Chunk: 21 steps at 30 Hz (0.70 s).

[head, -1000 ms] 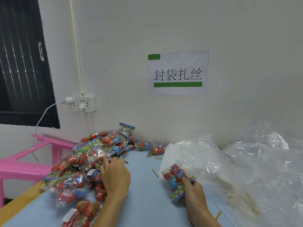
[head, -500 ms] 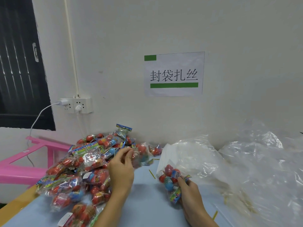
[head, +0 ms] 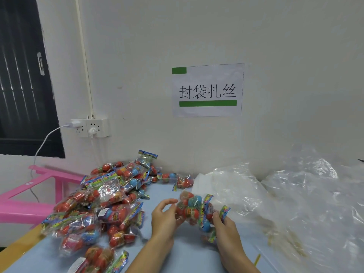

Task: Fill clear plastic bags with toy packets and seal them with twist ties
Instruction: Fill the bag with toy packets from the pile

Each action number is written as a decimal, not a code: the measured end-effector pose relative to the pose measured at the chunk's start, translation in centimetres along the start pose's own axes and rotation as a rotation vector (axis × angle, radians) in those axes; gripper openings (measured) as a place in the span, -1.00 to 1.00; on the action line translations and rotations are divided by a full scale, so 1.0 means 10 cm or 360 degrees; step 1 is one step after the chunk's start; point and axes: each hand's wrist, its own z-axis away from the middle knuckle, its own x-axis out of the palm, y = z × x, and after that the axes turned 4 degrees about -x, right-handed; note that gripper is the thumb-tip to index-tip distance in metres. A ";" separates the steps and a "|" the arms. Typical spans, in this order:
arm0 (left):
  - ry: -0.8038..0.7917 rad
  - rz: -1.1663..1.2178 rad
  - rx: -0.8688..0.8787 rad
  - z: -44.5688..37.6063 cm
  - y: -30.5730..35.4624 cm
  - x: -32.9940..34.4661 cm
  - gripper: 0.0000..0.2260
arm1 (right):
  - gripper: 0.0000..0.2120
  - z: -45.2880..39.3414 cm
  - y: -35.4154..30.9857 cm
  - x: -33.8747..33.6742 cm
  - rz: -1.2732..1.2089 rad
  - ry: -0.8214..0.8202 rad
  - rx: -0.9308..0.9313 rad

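Observation:
A bunch of toy packets (head: 194,210), clear wraps with red and blue toys, is held between both hands above the blue table (head: 189,251). My right hand (head: 224,227) grips the bunch from the right, fingers curled round the packets. My left hand (head: 164,215) touches the bunch's left side, its fingers bent against the wrap. A large pile of toy packets (head: 102,203) lies on the left of the table. Clear plastic bags (head: 295,203) are heaped at the right. A yellow twist tie (head: 256,259) lies by my right forearm.
The table meets a white wall with a paper sign (head: 207,89) and a socket strip (head: 89,127) with a white cable. A pink plastic stool (head: 29,201) stands left of the table. The table's yellow edge (head: 17,247) runs at the lower left.
My left hand lifted a packet from the pile and carried it right to join the bunch in my right hand. The view shifted slightly.

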 end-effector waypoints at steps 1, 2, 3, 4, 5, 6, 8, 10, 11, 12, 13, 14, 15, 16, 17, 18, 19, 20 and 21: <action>-0.0019 -0.0029 0.0006 0.00 -0.01 0.01 -0.85 | -0.72 0.00 0.00 0.00 -0.0004 -0.0012 -0.0005; -0.0038 -0.0049 0.0007 -0.01 -0.02 0.01 -0.85 | -0.72 0.01 -0.01 -0.01 0.0006 -0.0024 -0.0010; -0.0057 -0.0064 0.0006 -0.02 -0.02 0.02 -0.86 | -0.72 0.01 -0.01 -0.01 0.0023 -0.0033 -0.0019; -0.0078 -0.0083 0.0013 -0.02 -0.01 0.02 -0.85 | -0.72 0.02 -0.01 0.00 0.0033 -0.0041 -0.0028; -0.0091 -0.0125 0.0040 -0.03 -0.01 0.03 -0.82 | -0.72 0.02 -0.01 0.00 0.0034 -0.0049 -0.0036; -0.0099 -0.0197 0.0085 -0.02 -0.01 0.04 -0.80 | -0.72 0.02 -0.02 0.01 0.0035 -0.0058 -0.0043; -0.0142 -0.0385 0.0178 0.01 -0.03 0.06 -0.79 | -0.73 0.03 -0.02 0.01 0.0029 -0.0091 -0.0048; -0.0219 -0.0561 0.0241 0.05 -0.07 0.06 -0.79 | -0.72 0.03 -0.01 0.00 0.0038 -0.0119 -0.0041; -0.0243 -0.0626 0.0272 0.06 -0.08 0.07 -0.79 | -0.71 0.03 0.00 -0.01 0.0034 -0.0127 -0.0036; -0.0259 -0.0669 0.0311 0.07 -0.09 0.07 -0.79 | -0.70 0.01 0.01 -0.02 0.0021 -0.0130 -0.0028; -0.0279 -0.0693 0.0354 0.08 -0.09 0.08 -0.80 | -0.69 0.00 0.02 -0.03 0.0002 -0.0125 -0.0012; -0.0305 -0.0706 0.0391 0.09 -0.09 0.09 -0.81 | -0.67 -0.01 0.02 -0.04 -0.0041 -0.0112 0.0018; -0.0329 -0.0720 0.0416 0.09 -0.09 0.11 -0.81 | -0.65 -0.01 0.01 -0.04 -0.0116 -0.0106 0.0058; -0.0348 -0.0736 0.0433 0.10 -0.09 0.12 -0.81 | -0.62 0.00 0.00 -0.05 -0.0201 -0.0120 0.0098; -0.0359 -0.0755 0.0447 0.11 -0.09 0.12 -0.81 | -0.58 0.00 -0.01 -0.06 -0.0278 -0.0153 0.0126; -0.0363 -0.0773 0.0461 0.11 -0.10 0.13 -0.81 | -0.54 0.01 -0.02 -0.08 -0.0338 -0.0199 0.0140; -0.0360 -0.0787 0.0475 0.11 -0.10 0.12 -0.82 | -0.50 0.02 -0.03 -0.10 -0.0374 -0.0238 0.0152; -0.0354 -0.0797 0.0490 0.11 -0.10 0.12 -0.82 | -0.48 0.03 -0.04 -0.11 -0.0387 -0.0268 0.0158; -0.0349 -0.0803 0.0507 0.11 -0.10 0.12 -0.82 | -0.50 0.04 -0.04 -0.12 -0.0376 -0.0297 0.0149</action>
